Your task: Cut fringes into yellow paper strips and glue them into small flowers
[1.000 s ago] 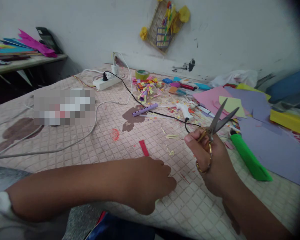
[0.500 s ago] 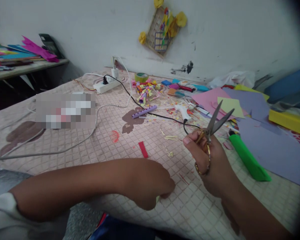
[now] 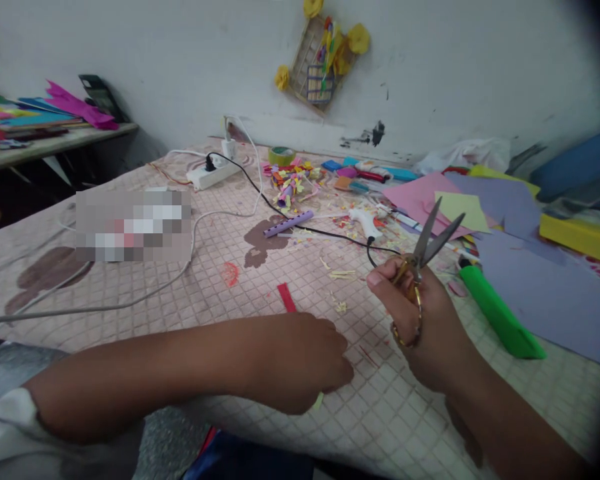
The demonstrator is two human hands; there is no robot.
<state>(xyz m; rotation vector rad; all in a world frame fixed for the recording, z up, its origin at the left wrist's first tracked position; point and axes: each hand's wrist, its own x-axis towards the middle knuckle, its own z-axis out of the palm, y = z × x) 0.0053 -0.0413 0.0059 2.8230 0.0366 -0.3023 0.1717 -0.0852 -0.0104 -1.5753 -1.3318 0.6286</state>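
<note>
My right hand (image 3: 425, 327) is closed around a pair of scissors (image 3: 420, 250) with gold-coloured handles, its thumb through one loop. The blades point up and away, spread apart. My left hand (image 3: 305, 363) is low over the table's near edge with its fingers curled. From beneath it pokes the end of a pale green paper strip (image 3: 319, 401), mostly hidden by the hand. Just beyond that hand lies a short red strip (image 3: 286, 297), its near end covered. Pale yellow paper snippets (image 3: 341, 274) are scattered between the hands and the glue gun (image 3: 365, 223).
A purple paper tube with dark spots (image 3: 289, 224) lies mid-table near a black cord. Cables run left to a white power strip (image 3: 213, 175). At right are a green case (image 3: 500, 313), purple sheets (image 3: 555, 300) and a yellow box (image 3: 580, 240). Colourful scraps (image 3: 295, 180) are heaped behind.
My left hand has shifted slightly up and right, covering the near end of the red strip. More of the pale green strip shows below it. The scissors stay almost still, blades apart.
</note>
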